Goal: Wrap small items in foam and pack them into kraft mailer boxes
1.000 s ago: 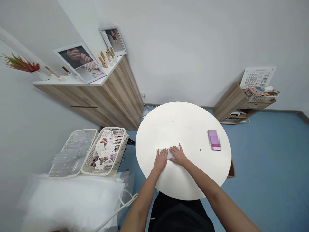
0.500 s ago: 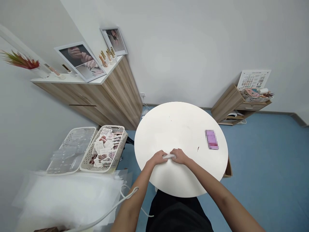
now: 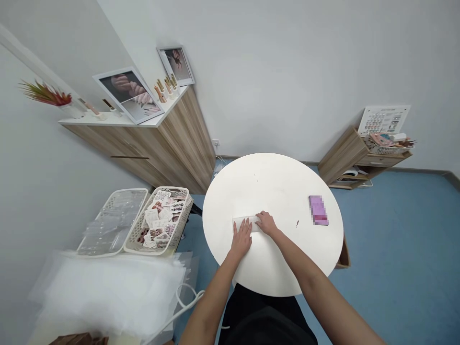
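A small, flat, whitish rectangular piece [image 3: 237, 221], slightly see-through, lies on the round white table [image 3: 273, 268]; whether it is a pouch or a folded sheet I cannot tell. My left hand [image 3: 242, 239] presses flat on it, with the fingers apart and pointing away from me. At its right end, my right hand [image 3: 266, 223] has its fingers curled over the edge, so part of that end is hidden. A purple phone-shaped object [image 3: 318, 210], blurred out, lies on the right side of the table, away from both hands.
On the left stand a white basket of nail-set cards [image 3: 187, 206] and a basket of clear plastic pieces [image 3: 120, 223]. Nearer are stacked translucent white sheets [image 3: 118, 292] and a white cable [image 3: 179, 311]. Wooden cabinets [image 3: 179, 143] stand behind left, with a low shelf [image 3: 341, 153] at right.
The piece went from a narrow shape pinched between both hands to lying flat on the table. My left hand opened out onto it; my right hand stayed at its right end.
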`<state>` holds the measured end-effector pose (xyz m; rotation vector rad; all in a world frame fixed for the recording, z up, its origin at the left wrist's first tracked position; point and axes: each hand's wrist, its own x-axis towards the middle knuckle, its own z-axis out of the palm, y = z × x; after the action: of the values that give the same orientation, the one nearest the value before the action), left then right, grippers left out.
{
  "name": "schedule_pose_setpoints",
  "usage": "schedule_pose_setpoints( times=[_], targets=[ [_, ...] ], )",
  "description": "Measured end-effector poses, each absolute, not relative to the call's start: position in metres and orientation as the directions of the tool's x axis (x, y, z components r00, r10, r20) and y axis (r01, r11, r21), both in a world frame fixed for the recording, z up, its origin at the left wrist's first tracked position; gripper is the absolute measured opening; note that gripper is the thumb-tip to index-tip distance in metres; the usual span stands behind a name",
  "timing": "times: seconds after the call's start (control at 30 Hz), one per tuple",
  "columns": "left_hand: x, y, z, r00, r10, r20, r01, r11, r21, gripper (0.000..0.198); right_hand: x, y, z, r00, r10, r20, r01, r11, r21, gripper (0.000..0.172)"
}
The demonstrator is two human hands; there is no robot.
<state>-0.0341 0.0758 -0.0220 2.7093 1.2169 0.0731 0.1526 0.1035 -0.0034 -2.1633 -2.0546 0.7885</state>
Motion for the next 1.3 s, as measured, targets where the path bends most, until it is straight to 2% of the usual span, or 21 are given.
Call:
schedule_pose_setpoints(
  times=[0.1,0.23,0.33,0.5,0.6,0.73,0.83,0.9,1.03,1.1,1.17,1.23,1.3],
  targets=[
    [-0.036,0.066,-0.033,0.654,0.755,-0.045,0.748,-0.637,0.185,0.067,0.152,0.084,-0.015,0.2,0.954,-0.222,0.894,-0.27,-0.357,0.043],
    [-0.034,0.056,-0.038,0.625,0.779,-0.043,0.769,-0.605,0.207,0.07,0.151,0.047,-0.033,0.572,0.804,-0.164,0.716,-0.587,-0.377,0.056],
    [-0.03,0.05,-0.037,0.609,0.792,-0.041,0.78,-0.588,0.214,0.071,0.148,0.03,-0.046,0.678,0.711,-0.19,0.596,-0.682,-0.425,0.05],
    [-0.027,0.042,-0.031,0.599,0.796,-0.092,0.788,-0.565,0.245,0.072,0.141,0.036,-0.056,0.699,0.685,-0.204,0.499,-0.672,-0.548,0.027],
    [-0.027,0.042,-0.024,0.601,0.786,-0.149,0.788,-0.551,0.274,0.071,0.132,0.044,-0.051,0.629,0.769,-0.114,0.544,-0.54,-0.642,0.013],
    [-0.031,0.045,-0.016,0.606,0.771,-0.196,0.782,-0.53,0.328,0.07,0.119,0.042,-0.042,0.351,0.935,0.042,0.65,-0.212,-0.73,0.02],
    [-0.035,0.048,-0.015,0.615,0.761,-0.205,0.766,-0.515,0.385,0.068,0.114,0.035,-0.044,0.135,0.982,0.131,0.7,-0.001,-0.715,0.036],
    [-0.037,0.051,-0.017,0.614,0.761,-0.209,0.756,-0.49,0.434,0.066,0.113,0.031,-0.047,0.021,0.989,0.144,0.727,0.084,-0.681,0.05],
    [-0.043,0.054,-0.028,0.553,0.819,-0.151,0.699,-0.358,0.619,0.062,0.112,0.025,-0.048,-0.116,0.992,0.04,0.806,0.118,-0.581,0.069],
    [-0.047,0.054,-0.037,0.401,0.913,-0.068,0.661,-0.237,0.712,0.053,0.111,0.024,-0.041,-0.159,0.985,-0.064,0.854,0.104,-0.51,0.075],
    [-0.05,0.053,-0.046,0.127,0.991,-0.036,0.625,-0.052,0.779,0.044,0.11,0.023,-0.031,-0.179,0.97,-0.166,0.894,0.09,-0.439,0.081],
    [-0.051,0.053,-0.055,-0.136,0.985,-0.11,0.554,0.168,0.816,0.044,0.109,0.024,-0.021,-0.189,0.952,-0.24,0.918,0.085,-0.388,0.083],
    [-0.049,0.054,-0.062,-0.251,0.947,-0.2,0.483,0.302,0.822,0.045,0.108,0.024,-0.013,-0.204,0.937,-0.283,0.927,0.091,-0.365,0.082]
  ],
)
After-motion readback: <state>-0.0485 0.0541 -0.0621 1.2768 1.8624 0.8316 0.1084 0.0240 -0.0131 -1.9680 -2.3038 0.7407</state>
